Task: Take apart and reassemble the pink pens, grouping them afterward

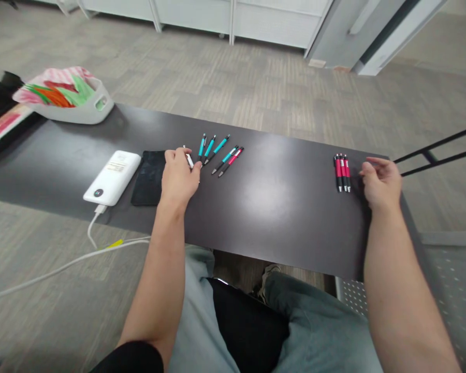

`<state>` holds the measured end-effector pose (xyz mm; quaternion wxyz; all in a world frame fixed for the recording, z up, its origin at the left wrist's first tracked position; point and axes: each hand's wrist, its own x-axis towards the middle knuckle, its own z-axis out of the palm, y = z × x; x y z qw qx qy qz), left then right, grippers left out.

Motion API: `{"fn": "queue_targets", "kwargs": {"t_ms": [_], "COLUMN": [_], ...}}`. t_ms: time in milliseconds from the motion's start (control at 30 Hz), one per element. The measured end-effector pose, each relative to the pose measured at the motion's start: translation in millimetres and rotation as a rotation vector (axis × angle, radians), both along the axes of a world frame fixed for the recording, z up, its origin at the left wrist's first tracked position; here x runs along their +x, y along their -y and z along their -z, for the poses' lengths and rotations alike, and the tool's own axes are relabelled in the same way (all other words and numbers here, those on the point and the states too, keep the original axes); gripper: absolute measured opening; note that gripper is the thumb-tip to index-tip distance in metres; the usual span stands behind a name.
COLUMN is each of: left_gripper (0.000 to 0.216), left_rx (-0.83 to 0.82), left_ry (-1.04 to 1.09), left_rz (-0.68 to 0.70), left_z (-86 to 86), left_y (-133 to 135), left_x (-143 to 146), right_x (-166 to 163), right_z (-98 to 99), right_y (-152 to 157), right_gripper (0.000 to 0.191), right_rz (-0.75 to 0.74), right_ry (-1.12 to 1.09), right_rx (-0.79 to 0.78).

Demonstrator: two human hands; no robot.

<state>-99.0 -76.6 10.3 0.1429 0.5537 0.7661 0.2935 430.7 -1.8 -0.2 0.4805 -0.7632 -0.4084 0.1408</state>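
Note:
My left hand [179, 176] is closed around a white pen [189, 160], over the right edge of a black flat pad [146, 178]. Just right of it, several blue-and-black pens [217, 150] lie fanned on the dark table, the rightmost beside a red-and-black pen [231, 162]. At the table's right end, three more red-and-black pens [342, 173] lie side by side, tips toward me. My right hand [382, 182] rests just right of these three, its fingers curled in and thumb near the index finger; nothing shows in it.
A white power bank [112, 177] with a plugged-in white cable [91, 228] lies left of the pad. A white basket [97, 111] holding a colourful bag stands at the far left of the dark table [272, 223]. Black metal bars [442, 155] rise beyond the right end.

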Motion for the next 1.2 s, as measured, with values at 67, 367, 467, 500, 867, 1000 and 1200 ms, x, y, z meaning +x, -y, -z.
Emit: {"fn": "queue_targets", "kwargs": {"t_ms": [67,367,467,500,867,1000,1200], "left_gripper": [0.053,0.047,0.038,0.037,0.052,0.035,0.025], "left_rx": [-0.098,-0.248,-0.318,-0.326,-0.284,-0.24,-0.238], "left_ry": [-0.019,-0.128,-0.138,-0.132,-0.072,-0.021,-0.05], "left_rz": [-0.005,0.068,0.094,0.105,0.105,0.065,0.058], "left_z": [-0.8,-15.5,-19.6,-20.4,-33.0,-27.7,-17.4], "left_y": [2.0,9.3,11.0,11.1,6.8,-0.4,-5.7], "left_x": [1.3,-0.6,-5.7,-7.3,6.1,9.3,-2.3], "right_x": [-2.2,-13.1,-15.9,-16.9,-26.7,-28.9,-31.4], "right_z": [-2.3,-10.4,-11.5,-12.2,-24.9,-29.1,-30.7], "right_y": [1.1,4.6,4.5,4.6,7.3,9.8,11.6], "right_gripper": [0.043,0.041,0.04,0.041,0.046,0.048,0.045], "right_rz": [0.013,0.031,0.053,0.057,0.091,0.075,0.063], "right_ry": [0.001,-0.051,-0.074,-0.08,-0.096,-0.114,-0.142], "right_rx": [0.002,0.053,0.071,0.07,-0.002,-0.021,-0.025]}}
